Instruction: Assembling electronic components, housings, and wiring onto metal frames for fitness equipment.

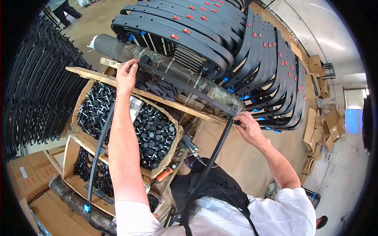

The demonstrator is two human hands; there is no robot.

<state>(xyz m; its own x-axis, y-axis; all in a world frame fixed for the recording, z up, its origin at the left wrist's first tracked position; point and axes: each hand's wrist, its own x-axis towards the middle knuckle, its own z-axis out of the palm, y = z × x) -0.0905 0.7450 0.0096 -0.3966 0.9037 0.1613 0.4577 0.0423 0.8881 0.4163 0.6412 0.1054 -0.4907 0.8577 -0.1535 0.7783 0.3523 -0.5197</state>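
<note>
Frame (185,86) held: left grip (126,74) pinching left end; right grip (250,127) grasping black knob (237,122) at corner.

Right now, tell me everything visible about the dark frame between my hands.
The dark frame looks like coated metal, made of slim bars. Its crossbar slants from your left hand down to your right hand, with a dark bracket near each end. The latter holds a small black knob at that corner, where a side bar runs back toward you. Your left forearm hides whether the curved bar beside it joins on.
</note>
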